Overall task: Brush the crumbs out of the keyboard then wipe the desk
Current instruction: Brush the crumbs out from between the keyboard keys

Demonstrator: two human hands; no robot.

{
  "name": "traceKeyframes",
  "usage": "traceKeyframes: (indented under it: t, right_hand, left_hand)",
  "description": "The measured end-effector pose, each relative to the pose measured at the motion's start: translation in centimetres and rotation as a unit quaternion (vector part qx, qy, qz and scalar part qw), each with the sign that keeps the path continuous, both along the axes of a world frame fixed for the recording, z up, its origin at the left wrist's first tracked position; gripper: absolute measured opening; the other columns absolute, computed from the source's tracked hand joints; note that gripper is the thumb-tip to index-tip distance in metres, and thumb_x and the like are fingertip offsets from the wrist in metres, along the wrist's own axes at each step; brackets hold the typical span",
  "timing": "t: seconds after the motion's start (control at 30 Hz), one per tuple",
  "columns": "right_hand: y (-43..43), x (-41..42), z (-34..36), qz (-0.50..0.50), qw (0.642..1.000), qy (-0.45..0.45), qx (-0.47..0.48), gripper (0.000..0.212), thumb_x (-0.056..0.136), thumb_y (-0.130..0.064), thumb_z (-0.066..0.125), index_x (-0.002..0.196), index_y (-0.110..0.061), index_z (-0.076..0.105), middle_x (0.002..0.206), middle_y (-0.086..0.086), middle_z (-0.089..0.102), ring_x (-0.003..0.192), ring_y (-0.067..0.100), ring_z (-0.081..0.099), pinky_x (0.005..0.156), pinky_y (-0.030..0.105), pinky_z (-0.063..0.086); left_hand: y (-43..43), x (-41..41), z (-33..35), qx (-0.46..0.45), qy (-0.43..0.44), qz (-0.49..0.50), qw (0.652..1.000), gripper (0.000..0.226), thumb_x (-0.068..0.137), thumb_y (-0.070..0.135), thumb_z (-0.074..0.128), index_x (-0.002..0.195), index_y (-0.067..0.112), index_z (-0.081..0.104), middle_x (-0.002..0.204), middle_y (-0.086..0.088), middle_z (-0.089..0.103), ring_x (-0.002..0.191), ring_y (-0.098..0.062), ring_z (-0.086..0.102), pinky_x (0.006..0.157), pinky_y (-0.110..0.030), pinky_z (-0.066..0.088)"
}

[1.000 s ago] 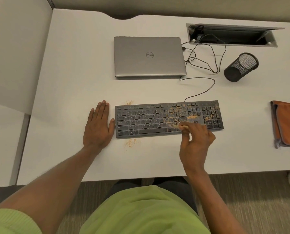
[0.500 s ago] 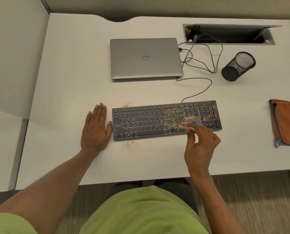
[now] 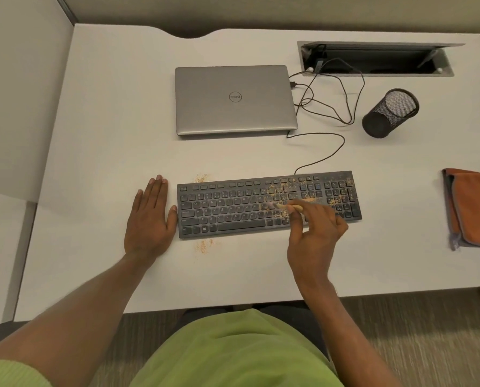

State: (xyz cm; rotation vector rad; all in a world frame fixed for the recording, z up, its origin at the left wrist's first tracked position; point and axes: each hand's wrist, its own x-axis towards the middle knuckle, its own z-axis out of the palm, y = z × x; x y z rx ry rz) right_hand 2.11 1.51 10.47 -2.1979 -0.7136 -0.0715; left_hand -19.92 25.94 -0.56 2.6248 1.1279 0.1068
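while crumbs still cover the keyboard (image 3: 261, 205), mid-desk (image 3: 107, 135), brushing goes on.
left hand (image 3: 149, 219) lies flat and open, touching the keyboard's end; right hand (image 3: 314, 238) pinches the brush (image 3: 287, 207); short light flicks toward an edge would suit.

A round "DELL" logo is seen at the centre of the lid of the closed silver laptop (image 3: 235, 99); it is turned upside down from the wearer's side. White legends are printed on the keys of the black keyboard (image 3: 266, 203): letters such as Q, W, E, R, T can just be made out in the upper letter row, the rest being too small or blurred. No other text can be read.
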Motion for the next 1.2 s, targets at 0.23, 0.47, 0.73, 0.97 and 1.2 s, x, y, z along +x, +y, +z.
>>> traceKeyframes:
  t: [0.23, 0.47, 0.73, 0.97, 1.2]
  right_hand:
    - [1.9, -0.3, -0.8, 0.034, 0.999, -0.013, -0.002, 0.013, 0.096, -0.020, 0.075, 0.108, -0.020, 0.079, 0.093, -0.011, 0.074, 0.095, 0.009, 0.057, 0.097, 0.041, 0.031]
    - [1.2, -0.2, -0.7, 0.012, 0.997, -0.048, -0.055, 0.008, 0.096, -0.017, 0.072, 0.102, -0.017, 0.077, 0.090, -0.004, 0.072, 0.093, 0.020, 0.061, 0.099, 0.039, 0.029]
    - [1.7, -0.5, -0.2, 0.054, 0.997, -0.038, -0.031, 0.006, 0.096, -0.015, 0.075, 0.101, -0.018, 0.076, 0.091, -0.009, 0.071, 0.092, 0.017, 0.060, 0.097, 0.045, 0.031]
    - [0.8, 0.3, -0.1, 0.004, 0.993, -0.079, -0.084, 0.010, 0.101, -0.019, 0.067, 0.106, -0.018, 0.075, 0.097, -0.004, 0.071, 0.099, 0.020, 0.060, 0.101, 0.039, 0.026]
    - [1.2, -0.1, -0.6, 0.045, 0.997, -0.029, -0.058, 0.008, 0.098, -0.017, 0.072, 0.105, -0.019, 0.075, 0.097, -0.007, 0.072, 0.099, 0.021, 0.063, 0.097, 0.047, 0.032]
  left_hand:
    - [0.0, 0.0, 0.1, -0.005, -0.001, 0.002, 1.000, 0.070, 0.110, 0.044, 0.025, 0.172, 0.014, 0.012, 0.180, -0.001, 0.010, 0.166, -0.012, 0.002, 0.135, -0.044, 0.009]
    - [0.0, 0.1, 0.1, -0.008, 0.004, 0.003, 1.000, 0.070, 0.110, 0.044, 0.025, 0.172, 0.014, 0.011, 0.180, -0.001, 0.009, 0.166, -0.012, 0.001, 0.135, -0.044, 0.008]
    - [-0.1, 0.2, 0.4, -0.002, -0.001, 0.000, 1.000, 0.070, 0.110, 0.042, 0.027, 0.172, 0.013, 0.013, 0.180, -0.002, 0.011, 0.166, -0.013, 0.003, 0.135, -0.043, 0.008]
    - [0.0, 0.1, 0.2, -0.004, -0.002, -0.001, 1.000, 0.070, 0.110, 0.042, 0.027, 0.172, 0.012, 0.013, 0.180, -0.003, 0.011, 0.166, -0.013, 0.003, 0.135, -0.044, 0.009]
    - [0.0, 0.1, 0.2, 0.001, 0.000, -0.002, 1.000, 0.070, 0.110, 0.041, 0.028, 0.172, 0.012, 0.013, 0.180, -0.003, 0.011, 0.166, -0.013, 0.003, 0.135, -0.044, 0.009]
